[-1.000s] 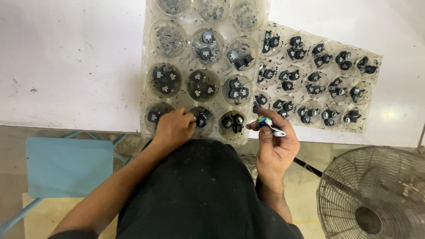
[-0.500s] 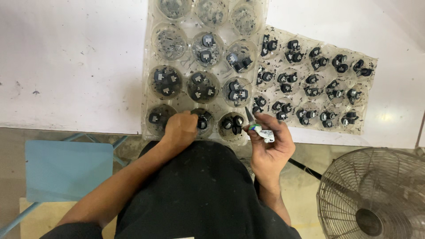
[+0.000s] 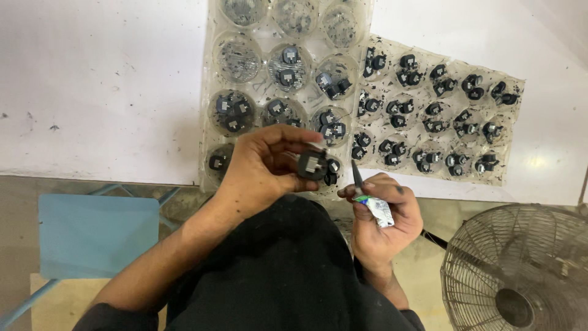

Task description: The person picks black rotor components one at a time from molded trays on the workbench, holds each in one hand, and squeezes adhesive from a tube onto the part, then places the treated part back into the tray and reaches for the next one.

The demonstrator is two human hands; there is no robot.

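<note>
Pointing up-left, glue tube (image 3: 370,199) in right hand (image 3: 386,224)

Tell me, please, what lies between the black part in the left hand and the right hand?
In the head view, only the dark tip of the small tube held by the right hand stands between it and the black part in the left hand.

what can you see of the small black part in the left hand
The small black part is a dark, roughly round piece that looks like moulded plastic, with a paler grey tab on its face. The left hand pinches it between thumb and fingertips, lifted just above the near edge of the clear plastic tray. A tool tip in the right hand points up beside it; contact cannot be told.
</note>
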